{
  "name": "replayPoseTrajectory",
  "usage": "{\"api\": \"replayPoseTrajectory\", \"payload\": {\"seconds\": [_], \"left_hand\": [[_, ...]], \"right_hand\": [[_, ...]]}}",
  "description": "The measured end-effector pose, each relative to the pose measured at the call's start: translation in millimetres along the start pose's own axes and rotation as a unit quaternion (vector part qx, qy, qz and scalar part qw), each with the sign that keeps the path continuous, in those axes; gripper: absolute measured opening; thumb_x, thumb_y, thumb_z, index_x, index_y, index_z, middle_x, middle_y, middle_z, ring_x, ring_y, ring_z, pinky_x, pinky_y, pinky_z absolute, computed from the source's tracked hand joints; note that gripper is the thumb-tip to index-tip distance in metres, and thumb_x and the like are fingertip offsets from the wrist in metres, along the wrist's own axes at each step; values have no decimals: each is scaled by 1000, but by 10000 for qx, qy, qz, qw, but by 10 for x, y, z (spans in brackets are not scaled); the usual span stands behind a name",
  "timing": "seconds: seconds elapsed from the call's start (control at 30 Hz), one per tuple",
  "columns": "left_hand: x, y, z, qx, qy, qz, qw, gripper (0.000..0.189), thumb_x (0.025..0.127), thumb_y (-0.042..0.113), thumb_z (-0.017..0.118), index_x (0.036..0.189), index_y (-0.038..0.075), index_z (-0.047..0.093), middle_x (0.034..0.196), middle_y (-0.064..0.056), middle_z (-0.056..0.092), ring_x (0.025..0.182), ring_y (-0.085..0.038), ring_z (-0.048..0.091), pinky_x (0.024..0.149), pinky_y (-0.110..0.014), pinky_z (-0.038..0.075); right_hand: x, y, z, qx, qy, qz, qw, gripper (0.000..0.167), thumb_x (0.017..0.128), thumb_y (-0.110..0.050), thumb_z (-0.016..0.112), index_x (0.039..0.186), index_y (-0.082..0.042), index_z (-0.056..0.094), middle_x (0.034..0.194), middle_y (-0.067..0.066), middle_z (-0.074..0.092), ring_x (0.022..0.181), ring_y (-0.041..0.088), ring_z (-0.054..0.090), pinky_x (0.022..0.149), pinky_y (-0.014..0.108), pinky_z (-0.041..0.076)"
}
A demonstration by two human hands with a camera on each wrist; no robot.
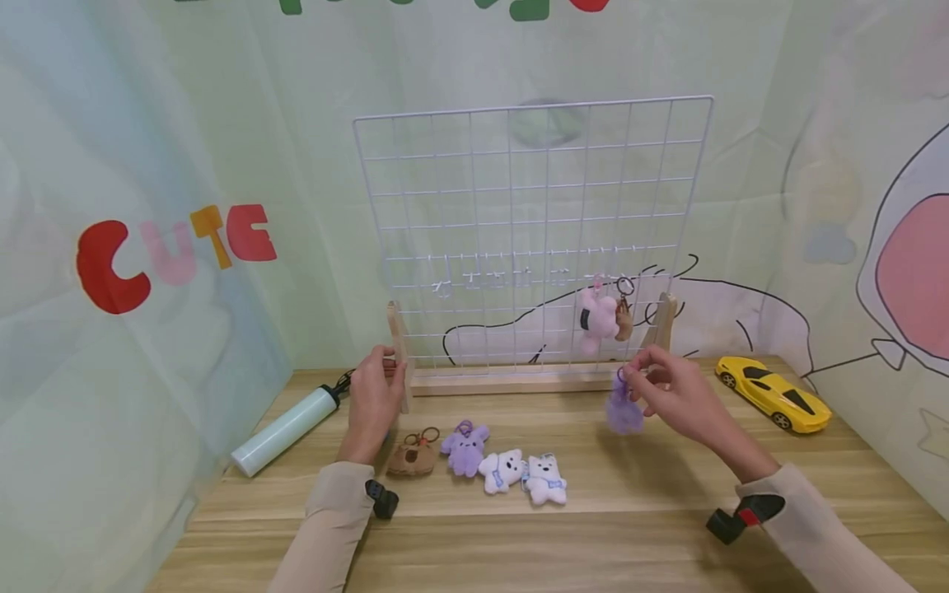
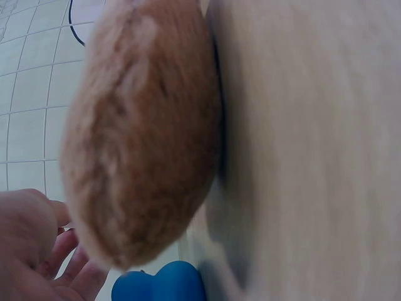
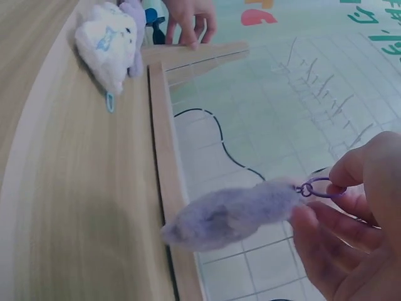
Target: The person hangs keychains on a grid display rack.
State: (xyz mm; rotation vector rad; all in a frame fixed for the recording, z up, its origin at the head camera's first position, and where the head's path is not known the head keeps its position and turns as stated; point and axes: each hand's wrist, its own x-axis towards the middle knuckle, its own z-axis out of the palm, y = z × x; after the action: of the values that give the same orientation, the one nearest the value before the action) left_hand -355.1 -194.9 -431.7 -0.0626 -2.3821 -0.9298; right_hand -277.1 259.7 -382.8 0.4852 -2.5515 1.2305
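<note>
Just in front of the white wire grid panel (image 1: pixel 530 239), near its right wooden foot, hangs a fluffy lilac plush keychain (image 1: pixel 624 412), pinched by its purple ring in the right hand (image 1: pixel 670 395), long axis dangling downward, hooks above and behind. Farther off, the left hand (image 1: pixel 374 399) curled round the left wooden upright (image 1: pixel 398 350), steadying above the wooden counter (image 1: pixel 593 511).
</note>
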Motion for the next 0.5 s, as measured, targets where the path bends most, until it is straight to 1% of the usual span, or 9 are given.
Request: {"api": "replayPoseTrajectory", "payload": {"seconds": [0.1, 0.13, 0.23, 0.33, 0.37, 0.4, 0.5], "left_hand": [[4, -6, -4, 17, -4, 33, 10000, 30, 106, 13, 71, 130, -4, 64, 118, -26, 76, 108, -40, 77, 90, -55, 66], [5, -8, -4, 20, -14, 41, 10000, 30, 106, 13, 70, 130, -4, 64, 118, -27, 76, 108, -40, 77, 90, -55, 66], [11, -12, -3, 27, -32, 50, 10000, 30, 107, 13, 70, 130, -5, 64, 119, -27, 75, 108, -40, 77, 91, -55, 66], [11, -9, -5, 29, -43, 59, 10000, 31, 106, 14, 70, 130, -5, 64, 119, -27, 75, 108, -40, 77, 91, -55, 66], [10, -8, -6, 29, -42, 62, 10000, 31, 106, 14, 71, 130, -5, 64, 119, -27, 76, 108, -40, 77, 91, -55, 66], [8, -6, -7, 30, -43, 64, 10000, 31, 106, 13, 71, 130, -5, 64, 119, -27, 76, 108, -40, 77, 91, -55, 65], [3, -1, -8, 36, -34, 65, 10000, 30, 106, 13, 71, 129, -5, 64, 119, -27, 76, 108, -41, 77, 91, -55, 65]], "right_hand": [[7, -58, -7, -347, 249, -196, 9989, 15, 107, -26, 71, 106, -11, 69, 97, 8, 73, 85, 17, 68, 67, 25, 61], [11, -72, -8, -426, 318, -284, 9982, 14, 107, -25, 72, 103, -11, 69, 99, 7, 73, 87, 18, 67, 70, 24, 61], [22, -91, -5, -431, 352, -484, 9973, 12, 106, -20, 72, 98, -12, 68, 111, 10, 75, 100, 24, 69, 81, 21, 59], [23, -81, 3, -194, 91, -530, 9984, 12, 107, -17, 70, 97, -13, 66, 131, 12, 76, 115, 30, 73, 90, 18, 59], [23, -72, 6, -56, -42, -527, 9986, 12, 108, -17, 68, 97, -13, 65, 134, 13, 76, 118, 32, 74, 91, 18, 60], [22, -62, 10, 111, -184, -520, 9984, 12, 109, -16, 67, 97, -13, 65, 136, 13, 76, 119, 34, 74, 92, 19, 60], [23, -35, 22, 670, -565, -492, 9949, 14, 111, -15, 63, 98, -9, 64, 134, 14, 77, 117, 28, 77, 93, 22, 62]]}}
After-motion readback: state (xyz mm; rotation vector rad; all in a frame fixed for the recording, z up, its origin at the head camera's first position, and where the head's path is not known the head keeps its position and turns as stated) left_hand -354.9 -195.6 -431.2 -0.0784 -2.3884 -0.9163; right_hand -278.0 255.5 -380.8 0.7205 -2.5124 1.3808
